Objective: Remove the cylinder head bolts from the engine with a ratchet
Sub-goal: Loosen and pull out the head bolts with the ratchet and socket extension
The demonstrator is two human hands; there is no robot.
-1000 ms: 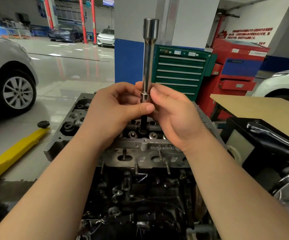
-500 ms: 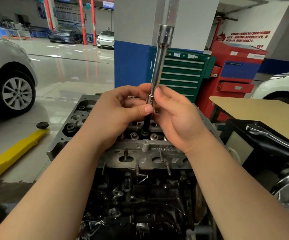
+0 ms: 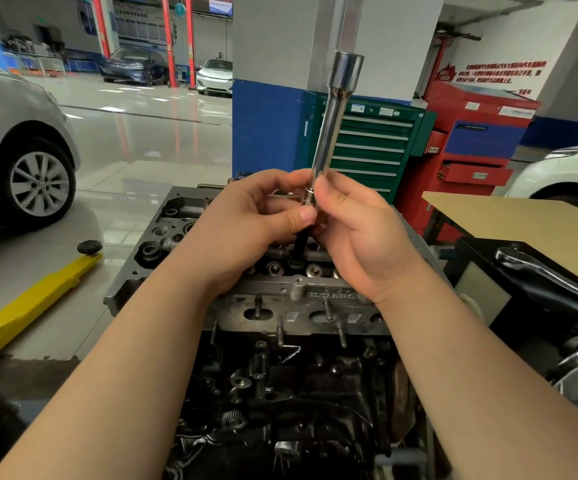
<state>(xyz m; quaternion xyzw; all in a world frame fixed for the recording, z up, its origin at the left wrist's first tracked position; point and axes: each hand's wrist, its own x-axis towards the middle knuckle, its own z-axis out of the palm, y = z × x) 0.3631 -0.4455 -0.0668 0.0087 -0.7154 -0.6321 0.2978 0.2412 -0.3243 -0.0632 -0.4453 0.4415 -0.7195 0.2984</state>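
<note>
Both hands (image 3: 246, 220) (image 3: 360, 230) pinch extension bar (image 3: 330, 133) over cylinder head (image 3: 294, 299).

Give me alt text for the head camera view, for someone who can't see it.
Two bare hands, left hand and right hand, pinch a long chrome extension bar standing tilted over an engine in a car workshop. Behind stand a green tool chest and parked cars.

Car repair workshop, indoor bay; glossy tiled floor (image 3: 149, 140); parked cars (image 3: 14, 140) around; green tool cabinet (image 3: 367, 150) beside red tool chest (image 3: 477, 140); yellow lift arm (image 3: 34, 299); red posts (image 3: 169, 39), probably lifts; stripped engine (image 3: 280, 375) in foreground.
</note>
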